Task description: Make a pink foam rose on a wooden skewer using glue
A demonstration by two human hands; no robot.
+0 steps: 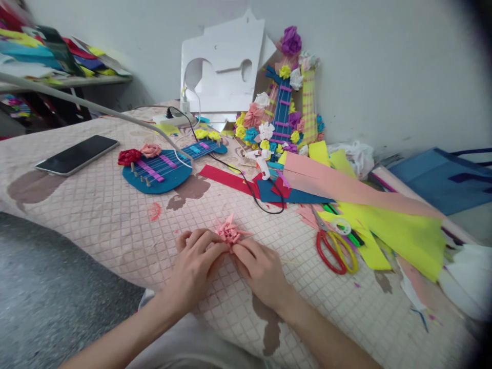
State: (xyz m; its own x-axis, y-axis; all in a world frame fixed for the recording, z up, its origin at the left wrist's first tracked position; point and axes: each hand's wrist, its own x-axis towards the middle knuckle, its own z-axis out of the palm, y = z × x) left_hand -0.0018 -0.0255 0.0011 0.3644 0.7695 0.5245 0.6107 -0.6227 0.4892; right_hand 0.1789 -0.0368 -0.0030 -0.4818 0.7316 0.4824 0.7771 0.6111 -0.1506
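A small pink felt flower (230, 231) rests on the quilted pink bed cover (115, 215) in front of me. My left hand (198, 256) pinches its left side with curled fingers. My right hand (259, 266) grips its right side, fingers pressed together against it. Both hands meet at the base of the flower, and part of it is hidden under my fingertips.
Red and yellow scissors (336, 246) lie to the right beside yellow felt sheets (403, 230) and pink ones. A white glue gun (261, 160) with a black cord, a blue felt guitar (165, 166), a phone (77, 155) and a decorated guitar (284, 102) against the wall lie beyond.
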